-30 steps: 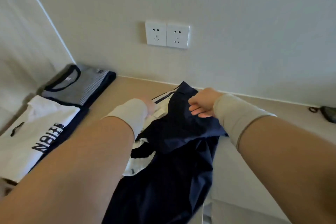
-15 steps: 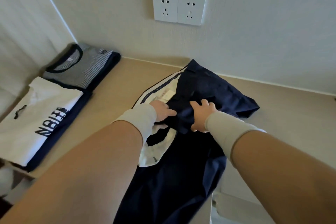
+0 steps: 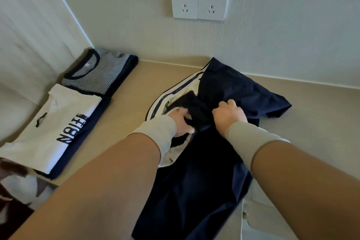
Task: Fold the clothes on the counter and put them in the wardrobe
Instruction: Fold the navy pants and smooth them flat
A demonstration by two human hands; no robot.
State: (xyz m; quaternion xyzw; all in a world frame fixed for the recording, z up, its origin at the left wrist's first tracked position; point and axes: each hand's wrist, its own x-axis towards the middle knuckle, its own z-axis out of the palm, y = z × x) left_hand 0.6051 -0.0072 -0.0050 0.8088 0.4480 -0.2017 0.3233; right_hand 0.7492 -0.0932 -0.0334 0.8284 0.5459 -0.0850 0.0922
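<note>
Navy trousers (image 3: 204,171) were spread on the worktop (image 3: 120,122), their legs hanging over its near edge at 6 o'clock. The fingers of the left hand (image 3: 181,122) and right hand (image 3: 228,116) were clamped on bunched cloth near the waistband, apparently to straighten it for folding. Two folded shirts (image 3: 78,103) were stacked at 9 o'clock, presumably awaiting the wardrobe.

Navy trousers (image 3: 204,181): lower legs run off the bottom edge, so full length can't be told. Left hand (image 3: 180,122) fingertips are buried in a dark bunch of cloth at the waistband; right hand (image 3: 229,117) fingers curl under the same bunch, tips hidden. Waistband lettering too small to read. Left of the trousers, a dark garment under the white tee (image 3: 58,122) is mostly covered. Below the tee, brown-and-white shapes at the frame's corner are blurred, cut off.
</note>
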